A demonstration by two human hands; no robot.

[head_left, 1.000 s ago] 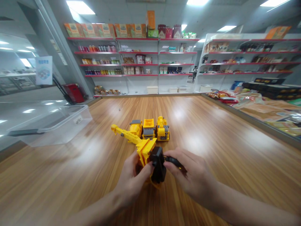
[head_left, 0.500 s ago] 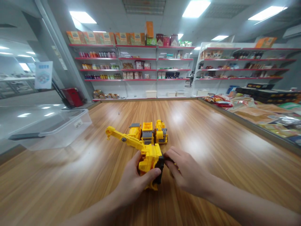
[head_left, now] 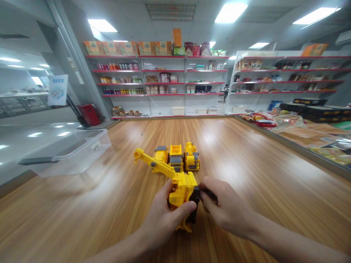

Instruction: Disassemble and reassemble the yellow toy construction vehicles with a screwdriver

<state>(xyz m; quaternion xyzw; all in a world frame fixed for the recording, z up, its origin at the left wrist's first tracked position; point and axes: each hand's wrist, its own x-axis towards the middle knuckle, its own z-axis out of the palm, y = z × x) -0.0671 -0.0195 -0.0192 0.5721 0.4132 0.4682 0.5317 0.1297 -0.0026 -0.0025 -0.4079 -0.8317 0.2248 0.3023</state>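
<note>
left hand (head_left: 166,214) gripping toy crane (head_left: 183,188) | right hand (head_left: 225,202) pinching dark handle (head_left: 213,196) | black base (head_left: 196,195) more edge-on than earlier

Yellow toy crane (head_left: 183,190) gripped in left hand (head_left: 171,212), thumb pressed against black part (head_left: 195,210) on its side; boom (head_left: 164,168) angled up and leftward. Dark object (head_left: 212,196) pinched in right hand (head_left: 225,202), mostly hidden by fingers, held close beside black part. Three yellow toy vehicles (head_left: 176,161) parked side by side beyond, on wooden table (head_left: 246,164). Clear plastic bin (head_left: 94,149) set at left. Shelves (head_left: 164,95) stocked with goods behind. Packaged goods (head_left: 301,133) heaped at right.
</note>
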